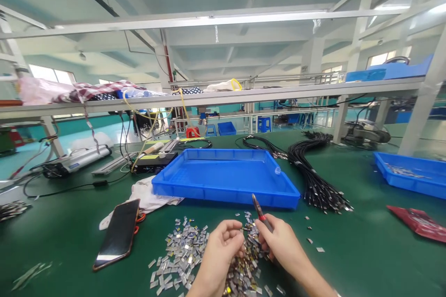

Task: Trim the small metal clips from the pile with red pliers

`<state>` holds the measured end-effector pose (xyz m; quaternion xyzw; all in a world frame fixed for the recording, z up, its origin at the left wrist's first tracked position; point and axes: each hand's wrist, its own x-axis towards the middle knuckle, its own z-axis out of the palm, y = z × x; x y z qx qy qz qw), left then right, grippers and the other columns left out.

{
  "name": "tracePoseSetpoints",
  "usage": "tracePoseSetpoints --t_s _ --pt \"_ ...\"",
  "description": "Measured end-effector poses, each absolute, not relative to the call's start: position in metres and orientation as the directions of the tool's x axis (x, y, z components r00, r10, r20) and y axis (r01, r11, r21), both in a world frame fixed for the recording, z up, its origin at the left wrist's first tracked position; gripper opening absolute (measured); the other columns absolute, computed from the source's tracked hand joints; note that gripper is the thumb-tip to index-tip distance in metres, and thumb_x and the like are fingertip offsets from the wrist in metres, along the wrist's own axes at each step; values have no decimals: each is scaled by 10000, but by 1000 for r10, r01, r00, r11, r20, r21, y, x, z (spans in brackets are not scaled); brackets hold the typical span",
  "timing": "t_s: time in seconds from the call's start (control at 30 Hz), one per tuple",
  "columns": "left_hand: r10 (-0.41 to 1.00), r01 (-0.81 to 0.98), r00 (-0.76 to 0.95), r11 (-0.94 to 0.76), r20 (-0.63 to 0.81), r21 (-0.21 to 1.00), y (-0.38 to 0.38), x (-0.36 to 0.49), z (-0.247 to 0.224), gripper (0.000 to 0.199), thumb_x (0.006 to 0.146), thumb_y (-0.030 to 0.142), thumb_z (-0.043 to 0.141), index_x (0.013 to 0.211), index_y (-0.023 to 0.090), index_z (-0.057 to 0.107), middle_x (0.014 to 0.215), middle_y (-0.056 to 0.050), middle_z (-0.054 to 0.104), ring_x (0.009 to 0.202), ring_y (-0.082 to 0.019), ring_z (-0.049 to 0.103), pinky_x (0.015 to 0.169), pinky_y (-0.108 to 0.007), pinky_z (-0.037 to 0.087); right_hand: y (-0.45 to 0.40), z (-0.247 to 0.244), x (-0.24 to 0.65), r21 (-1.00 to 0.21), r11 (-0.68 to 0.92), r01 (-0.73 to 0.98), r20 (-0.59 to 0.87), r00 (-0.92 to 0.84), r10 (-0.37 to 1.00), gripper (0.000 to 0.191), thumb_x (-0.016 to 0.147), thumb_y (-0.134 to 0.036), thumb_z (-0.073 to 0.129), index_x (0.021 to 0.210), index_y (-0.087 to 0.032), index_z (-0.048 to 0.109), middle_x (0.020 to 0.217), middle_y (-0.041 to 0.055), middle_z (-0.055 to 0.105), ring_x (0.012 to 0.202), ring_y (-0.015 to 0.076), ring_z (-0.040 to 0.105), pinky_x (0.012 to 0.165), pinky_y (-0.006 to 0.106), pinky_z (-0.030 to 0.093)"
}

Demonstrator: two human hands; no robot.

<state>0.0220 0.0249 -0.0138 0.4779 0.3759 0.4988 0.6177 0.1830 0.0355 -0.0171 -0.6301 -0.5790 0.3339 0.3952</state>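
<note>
My right hand [278, 239] is wrapped round a slim pointed hand tool [260, 212] with a dark and red handle and a narrow metal tip pointing up and away. Beside it, my left hand [223, 250] is closed, thumb against curled fingers; whatever small piece may be in them is hidden. Both hands are over a heap of small brassy metal parts [242, 274], partly covered by the left hand. To the left spreads a pile of small flat silvery pieces [186, 246]. Just beyond the hands lies a blue tray [226, 195] with a bare floor.
A phone [118, 234] rests on a white cloth [146, 193] at left, with orange-red handles showing beside it. Black cables [310, 171] lie bundled right of the tray. A second blue tray [411, 181] and a red packet [418, 222] are farther right. Overhead runs a shelf [216, 98].
</note>
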Motion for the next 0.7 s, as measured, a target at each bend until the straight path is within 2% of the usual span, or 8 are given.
tracePoseSetpoints --t_s 0.1,0.23,0.43,0.53,0.7 --pt "980 -440 180 163 -91 883 24 16 -7 317 677 263 784 920 119 640 716 -20 614 630 -117 592 613 -218 485 29 -13 179 -843 57 535 118 82 990 284 844 -440 437 671 -226 511 566 10 604 527 195 595 456 254 398" --pt "987 -518 107 157 -118 841 25 11 -3 280 649 253 818 826 112 653 741 -66 662 660 -155 644 652 -253 541 22 -11 173 -745 153 650 231 36 972 282 861 -448 420 695 -248 530 640 7 647 624 217 582 584 277 378" --pt "992 -555 98 119 -77 823 27 6 0 255 660 273 814 805 131 660 650 -1 614 574 -89 574 544 -178 489 21 -19 169 -716 177 676 270 33 962 297 866 -483 387 739 -266 543 650 -7 653 620 222 580 573 273 364" --pt "997 -519 81 49 -8 853 26 7 3 265 656 291 808 803 130 657 678 -29 651 606 -119 598 591 -220 502 22 -26 168 -701 205 683 313 36 949 294 863 -493 384 756 -272 546 675 -1 669 635 236 598 578 282 368" --pt "982 -300 -75 -189 175 935 25 11 2 226 636 301 788 735 141 662 655 -28 668 631 -157 622 621 -238 494 23 -33 168 -651 276 707 394 5 919 280 879 -471 376 795 -263 544 691 28 668 651 249 626 586 297 385"
